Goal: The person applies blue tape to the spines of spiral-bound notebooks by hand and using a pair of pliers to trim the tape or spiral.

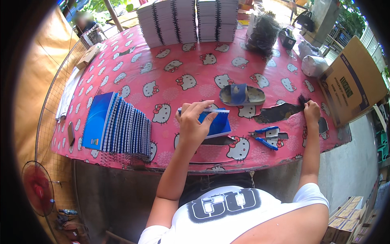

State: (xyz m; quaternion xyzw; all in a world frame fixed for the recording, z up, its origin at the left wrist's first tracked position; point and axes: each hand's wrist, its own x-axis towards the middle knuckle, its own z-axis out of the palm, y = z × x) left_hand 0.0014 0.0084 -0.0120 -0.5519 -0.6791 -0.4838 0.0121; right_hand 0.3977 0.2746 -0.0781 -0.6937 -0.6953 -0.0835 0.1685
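Pinching a blue notebook (220,118) now with the left hand (195,119); pinching black coils (303,99), too, in the right hand (312,110), with blue pliers (266,130) between both sets of fingers!

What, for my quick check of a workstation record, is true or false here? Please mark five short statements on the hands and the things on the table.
1. The left hand is holding a blue booklet. True.
2. The right hand is holding the blue-handled pliers. False: the pliers lie on the table, and the right hand is at a dark bristly bundle.
3. The slipper has a blue strap. True.
4. The row of blue notebooks is right of the slipper. False: it is to the left.
5. A cardboard box stands at the right. True.
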